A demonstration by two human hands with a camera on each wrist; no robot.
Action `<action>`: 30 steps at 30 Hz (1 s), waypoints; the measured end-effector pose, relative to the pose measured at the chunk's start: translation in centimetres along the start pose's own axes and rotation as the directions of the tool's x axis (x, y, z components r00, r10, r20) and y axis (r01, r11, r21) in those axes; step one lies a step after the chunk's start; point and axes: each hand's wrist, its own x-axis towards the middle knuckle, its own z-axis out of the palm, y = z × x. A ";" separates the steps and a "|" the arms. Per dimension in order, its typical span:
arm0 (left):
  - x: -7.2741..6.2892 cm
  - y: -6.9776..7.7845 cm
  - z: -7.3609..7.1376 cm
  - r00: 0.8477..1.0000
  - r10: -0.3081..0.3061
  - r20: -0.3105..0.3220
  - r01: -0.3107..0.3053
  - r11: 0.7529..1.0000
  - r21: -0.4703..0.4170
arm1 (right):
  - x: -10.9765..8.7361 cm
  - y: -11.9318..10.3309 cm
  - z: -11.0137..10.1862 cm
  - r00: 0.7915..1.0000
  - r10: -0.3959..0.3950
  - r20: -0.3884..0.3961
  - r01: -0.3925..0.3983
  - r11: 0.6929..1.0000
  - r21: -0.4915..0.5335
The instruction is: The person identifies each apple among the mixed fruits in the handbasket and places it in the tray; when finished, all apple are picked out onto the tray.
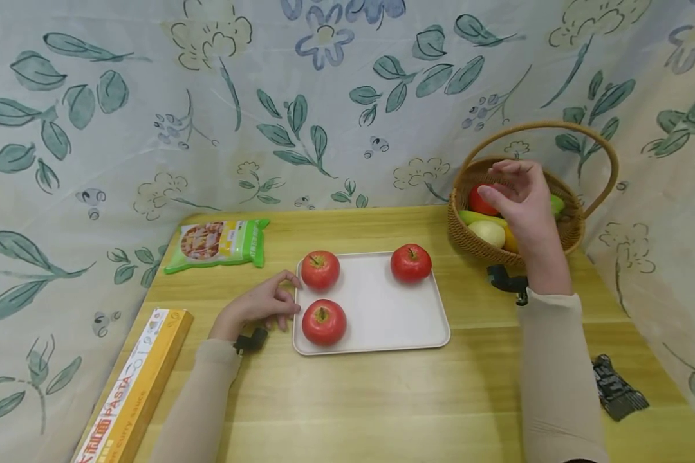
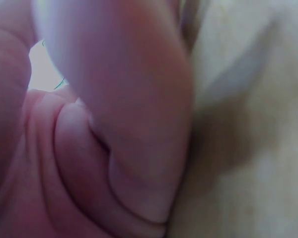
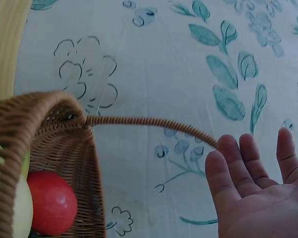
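My right hand (image 1: 524,199) is raised over the wicker basket (image 1: 466,241), fingers gently bent and holding nothing. In the right wrist view, the fingers (image 3: 228,181) are extended near the basket's handle (image 3: 154,123). Inside the basket lie a round red item (image 3: 52,203), a pale roundish vegetable (image 1: 486,234) and some green and yellow produce. Beside the white tray's left edge, my left hand (image 1: 266,302) has loosely curved fingers and grips nothing; contact with the rim cannot be told. The tray (image 1: 382,308) bears red apples: back left (image 1: 320,270), front left (image 1: 324,322), back right (image 1: 411,263).
A green food packet (image 1: 220,244) lies at the back left of the wooden table (image 1: 382,405). A yellow pasta box (image 1: 145,392) runs along the left edge. On the right is a crumpled black item (image 1: 616,389). Floral cloth (image 1: 324,128) hangs behind.
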 end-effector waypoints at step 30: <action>-0.1 0.1 -0.1 1.000 -0.015 -0.012 0.015 1.000 0.016 | 10.6 8.6 -6.3 0.902 0.430 -0.022 -0.412 0.847 -0.335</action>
